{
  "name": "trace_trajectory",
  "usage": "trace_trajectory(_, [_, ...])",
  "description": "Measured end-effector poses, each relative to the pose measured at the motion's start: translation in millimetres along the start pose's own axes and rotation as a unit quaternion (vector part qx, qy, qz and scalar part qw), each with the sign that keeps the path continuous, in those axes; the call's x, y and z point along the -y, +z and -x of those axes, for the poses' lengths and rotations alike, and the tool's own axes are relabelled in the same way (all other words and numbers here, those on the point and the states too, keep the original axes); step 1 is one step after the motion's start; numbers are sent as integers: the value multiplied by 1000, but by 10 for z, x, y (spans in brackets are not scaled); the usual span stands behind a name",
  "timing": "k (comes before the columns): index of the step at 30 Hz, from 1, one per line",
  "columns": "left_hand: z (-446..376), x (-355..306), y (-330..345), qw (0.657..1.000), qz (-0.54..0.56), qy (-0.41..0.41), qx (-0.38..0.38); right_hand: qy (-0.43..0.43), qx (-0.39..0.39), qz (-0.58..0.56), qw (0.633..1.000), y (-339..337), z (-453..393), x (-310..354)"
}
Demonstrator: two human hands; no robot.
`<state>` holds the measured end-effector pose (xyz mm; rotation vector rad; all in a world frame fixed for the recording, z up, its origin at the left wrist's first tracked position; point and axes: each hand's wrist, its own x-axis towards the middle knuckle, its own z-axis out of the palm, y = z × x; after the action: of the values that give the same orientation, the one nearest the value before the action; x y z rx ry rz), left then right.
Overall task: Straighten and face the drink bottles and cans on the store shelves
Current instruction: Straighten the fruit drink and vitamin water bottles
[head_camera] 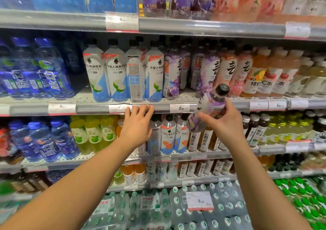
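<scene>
head view: i hold a purple bottle (pixel 208 108), black cap, tilted off the shelf in front of the rail (pixel 91 108), my right hand (pixel 227 124) fingers curled round it; my left hand (pixel 136 125) is open, fingers slightly spread at the rail under four white-blue bottles (pixel 123 74)

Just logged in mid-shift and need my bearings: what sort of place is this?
Most likely a shop's drinks aisle: tiered shelves packed with rows of bottled drinks, price tags clipped to shelf edges, and shrink-wrapped water packs below. The right hand holds a purple bottle.
</scene>
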<state>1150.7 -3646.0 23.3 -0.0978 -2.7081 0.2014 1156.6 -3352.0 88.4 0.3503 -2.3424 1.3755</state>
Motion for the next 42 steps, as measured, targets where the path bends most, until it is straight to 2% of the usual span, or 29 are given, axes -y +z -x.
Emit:
trace_trajectory(4, [-56,-5,58,1000,-6,-1,-8,-68,-47,33,996,4,-510,199])
trace_trajectory(9, [-51,29,118,1000,-3,4,-20,-87,-86,24,992,90,-993,242])
trace_trajectory(13, [-38,33,136,1000,-1,1,-20,-71,-79,34,994,197,-1184,234])
trace_trajectory(18, [-40,37,121,1000,5,3,-17,-33,-31,35,998,342,-1287,266])
trace_trajectory(21, [-46,37,148,1000,8,7,-29,-22,-37,46,998,408,-1368,272])
trace_trajectory(24, [-34,34,153,999,9,6,-30,-51,-61,156,985,468,-1462,299])
trace_trajectory(27, [-27,38,151,1000,10,5,-27,-88,-71,336,935,515,-1539,352])
trace_trajectory(30, [-34,28,119,1000,9,3,-18,-86,-64,399,911,527,-1606,399])
trace_trajectory(36, [-25,10,73,1000,14,-1,-14,-54,-60,391,917,547,-1555,335])
trace_trajectory(42, [-53,-20,-54,999,17,-15,31,-72,-33,353,932,451,-1514,194])
